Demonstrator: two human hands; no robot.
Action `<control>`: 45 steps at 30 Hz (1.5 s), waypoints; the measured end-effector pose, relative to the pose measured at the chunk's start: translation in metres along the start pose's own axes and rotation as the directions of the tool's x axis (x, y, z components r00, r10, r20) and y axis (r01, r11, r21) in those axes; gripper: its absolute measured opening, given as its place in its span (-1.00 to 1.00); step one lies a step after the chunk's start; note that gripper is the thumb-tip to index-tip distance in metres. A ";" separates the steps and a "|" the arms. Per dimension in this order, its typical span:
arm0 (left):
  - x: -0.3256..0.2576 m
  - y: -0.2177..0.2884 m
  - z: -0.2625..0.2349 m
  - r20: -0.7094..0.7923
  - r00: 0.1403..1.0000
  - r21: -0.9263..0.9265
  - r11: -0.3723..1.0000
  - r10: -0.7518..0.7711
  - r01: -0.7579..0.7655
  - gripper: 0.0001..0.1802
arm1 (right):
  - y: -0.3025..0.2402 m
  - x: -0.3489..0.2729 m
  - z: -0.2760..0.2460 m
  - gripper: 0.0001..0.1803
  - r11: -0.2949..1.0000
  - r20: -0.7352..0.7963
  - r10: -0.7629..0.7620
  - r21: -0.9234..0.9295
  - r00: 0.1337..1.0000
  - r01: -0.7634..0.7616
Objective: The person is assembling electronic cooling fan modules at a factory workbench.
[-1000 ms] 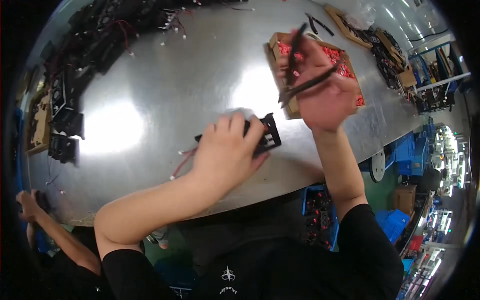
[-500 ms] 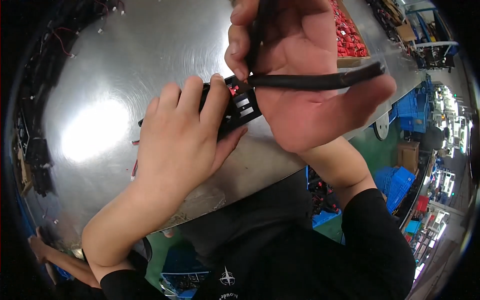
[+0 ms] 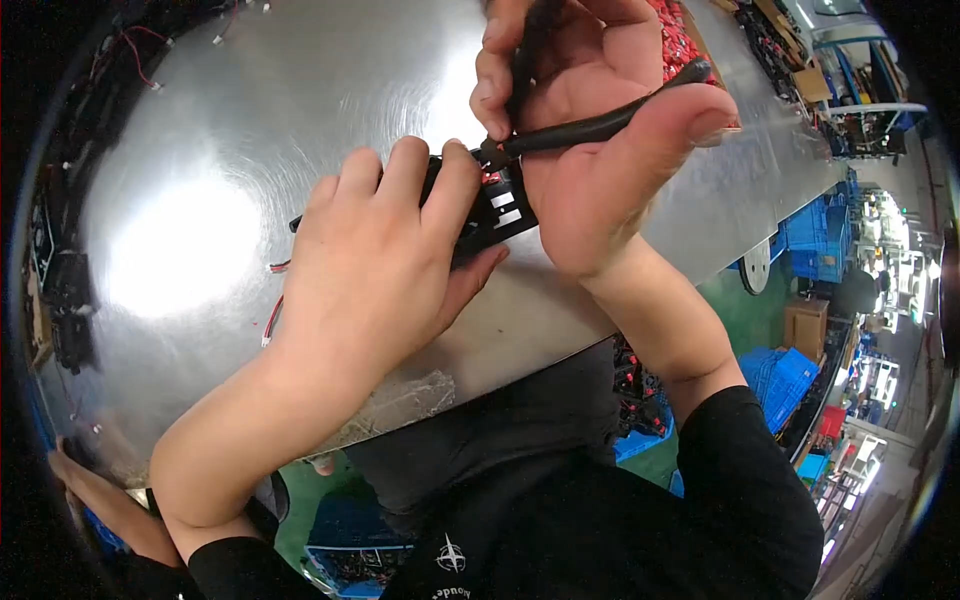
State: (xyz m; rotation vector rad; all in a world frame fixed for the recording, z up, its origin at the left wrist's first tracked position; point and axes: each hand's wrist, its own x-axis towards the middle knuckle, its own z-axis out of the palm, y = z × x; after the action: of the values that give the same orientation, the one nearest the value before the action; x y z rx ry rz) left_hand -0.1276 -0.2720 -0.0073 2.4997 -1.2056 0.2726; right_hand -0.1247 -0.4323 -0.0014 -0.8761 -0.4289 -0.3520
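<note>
My left hand (image 3: 385, 240) is closed over a black plastic housing (image 3: 505, 210) and holds it against the metal table. Pale rectangular slots and a small red part show at the housing's right end; my fingers cover the rest. My right hand (image 3: 600, 150) is turned palm up and grips black-handled pliers (image 3: 590, 128), whose two handles are spread apart, one under the fingers and one along the thumb. The head of the pliers sits at the housing's upper right edge, by the red part. Whether the jaws touch it I cannot tell. Thin red, black and white wires (image 3: 272, 320) come out left of my left hand.
A cardboard box of red parts (image 3: 680, 40) stands at the table's far right. Black parts and loose wires (image 3: 130, 55) line the left edge. Blue crates (image 3: 785, 375) are on the floor at right, one below the table edge. Another person's arm (image 3: 110, 505) is at lower left.
The thumb-side handle of the pliers has swung up toward the other handle, and my right thumb has moved inward with it. My left hand and the housing have shifted slightly right in view.
</note>
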 end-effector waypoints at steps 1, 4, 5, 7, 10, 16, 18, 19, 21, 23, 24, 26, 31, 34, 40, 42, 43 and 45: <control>0.000 0.000 0.001 -0.011 1.000 -0.005 1.000 0.000 0.000 -0.34 | -0.004 -0.002 0.000 0.47 0.999 0.012 0.021 -0.039 1.000 -0.020; 0.000 0.001 0.002 -0.024 1.000 -0.016 1.000 -0.002 0.002 -0.34 | -0.013 -0.001 -0.001 0.42 0.983 0.039 0.081 -0.167 0.996 -0.074; 0.001 0.002 0.002 -0.025 1.000 -0.020 1.000 -0.003 0.003 -0.33 | -0.014 -0.001 0.000 0.41 0.974 0.045 0.101 -0.210 0.994 -0.089; -0.002 0.000 0.004 -0.029 0.999 0.001 1.000 -0.013 0.013 -0.31 | -0.020 -0.003 -0.002 0.37 0.951 0.062 0.146 -0.283 0.987 -0.123; -0.005 0.004 0.004 -0.034 0.999 0.053 0.998 -0.029 0.031 -0.24 | -0.020 0.002 -0.003 0.33 0.901 0.078 0.207 -0.404 0.975 -0.159; -0.007 0.003 0.008 -0.028 0.995 0.128 0.987 -0.093 0.096 -0.18 | -0.003 0.004 -0.012 0.39 0.830 0.014 0.286 -0.503 0.958 -0.240; -0.006 -0.002 0.011 -0.047 0.994 0.134 0.986 -0.095 0.101 -0.18 | -0.005 0.007 -0.009 0.45 0.802 0.020 0.360 -0.517 0.933 -0.299; -0.007 -0.007 0.013 -0.072 0.995 0.090 0.993 -0.069 0.076 -0.20 | -0.007 0.008 -0.008 0.48 0.786 0.020 0.396 -0.525 0.918 -0.327; -0.007 -0.015 0.014 -0.100 0.994 0.043 0.998 -0.044 0.049 -0.21 | -0.012 0.012 -0.009 0.51 0.766 0.019 0.432 -0.536 0.902 -0.356; -0.004 -0.022 0.011 -0.057 0.998 -0.052 0.999 -0.012 0.009 -0.25 | -0.020 0.019 -0.014 0.53 0.858 0.199 0.473 -0.327 0.858 -0.396; -0.002 -0.026 0.011 -0.056 0.998 -0.054 0.998 -0.012 0.009 -0.25 | -0.022 0.021 -0.015 0.55 0.832 0.191 0.516 -0.342 0.835 -0.436; 0.002 -0.034 0.012 -0.028 0.998 -0.077 0.995 0.062 -0.064 -0.25 | -0.020 0.024 -0.032 0.45 0.855 0.278 0.518 -0.204 0.809 -0.477; 0.006 -0.046 0.012 -0.007 0.991 -0.038 0.991 0.130 -0.130 -0.26 | -0.017 0.028 -0.048 0.25 0.860 0.470 0.482 -0.091 0.740 -0.503; 0.007 -0.048 0.011 -0.027 0.986 -0.050 0.985 0.166 -0.168 -0.25 | -0.014 0.036 -0.052 0.21 0.855 0.545 0.456 -0.049 0.704 -0.516; 0.003 -0.054 0.006 -0.006 0.979 -0.041 0.978 0.203 -0.203 -0.25 | -0.017 0.029 -0.026 0.33 0.760 0.177 0.646 -0.245 0.743 -0.602; 0.004 -0.054 0.007 0.006 0.978 -0.040 0.977 0.211 -0.210 -0.25 | -0.012 0.027 -0.036 0.36 0.768 0.267 0.627 -0.053 0.732 -0.639; 0.005 -0.054 0.006 0.007 0.974 -0.048 0.973 0.228 -0.228 -0.25 | -0.011 0.027 -0.039 0.36 0.768 0.267 0.626 -0.051 0.733 -0.638; 0.006 -0.056 0.007 0.007 0.969 -0.057 0.968 0.245 -0.244 -0.25 | -0.008 0.027 -0.044 0.38 0.777 0.363 0.575 0.038 0.733 -0.629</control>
State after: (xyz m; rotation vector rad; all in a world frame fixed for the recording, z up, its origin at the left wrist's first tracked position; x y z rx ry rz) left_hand -0.0796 -0.2472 -0.0249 2.3087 -1.5085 0.2790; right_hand -0.0959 -0.4750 -0.0077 -0.8698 -0.4486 0.4463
